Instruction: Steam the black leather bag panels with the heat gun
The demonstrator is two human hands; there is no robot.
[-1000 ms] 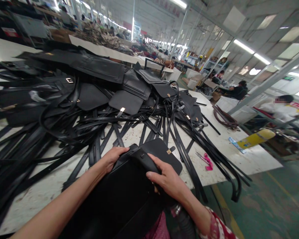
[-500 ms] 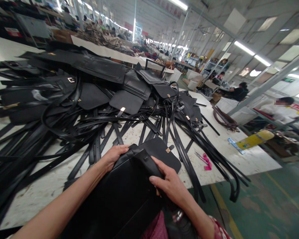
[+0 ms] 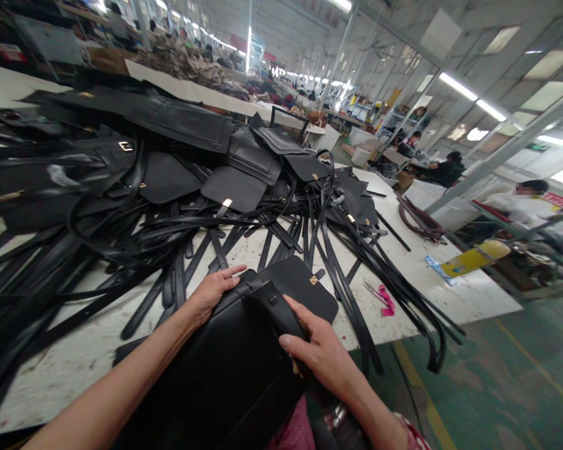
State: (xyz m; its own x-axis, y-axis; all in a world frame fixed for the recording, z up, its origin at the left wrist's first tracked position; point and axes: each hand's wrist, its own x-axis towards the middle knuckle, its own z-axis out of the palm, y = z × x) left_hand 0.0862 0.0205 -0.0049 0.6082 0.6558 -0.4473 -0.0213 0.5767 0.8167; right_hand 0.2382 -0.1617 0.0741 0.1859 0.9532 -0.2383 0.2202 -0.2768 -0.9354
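Note:
A black leather handbag (image 3: 206, 369) is tilted at the near table edge, its flap (image 3: 304, 284) lying folded back on the tabletop with a gold clasp (image 3: 315, 279) on it. My left hand (image 3: 211, 292) grips the bag's upper left edge, index finger stretched out past it. On the other side, my right hand (image 3: 312, 337) is closed on the bag's right upper edge, thumb on the near face and fingers partly hidden. The bag's underside is out of sight.
Black bag pieces (image 3: 234, 187) and long straps (image 3: 169, 262) are heaped across the white table (image 3: 94, 344). To the right lie pink-handled scissors (image 3: 382, 299), a yellow roll-shaped item (image 3: 478, 257) and coiled brown straps (image 3: 417, 219). Other people sit farther back.
My left index finger has lifted and straightened away from the bag's edge. My right hand keeps its hold, and the bag has hardly moved. The view has shifted slightly.

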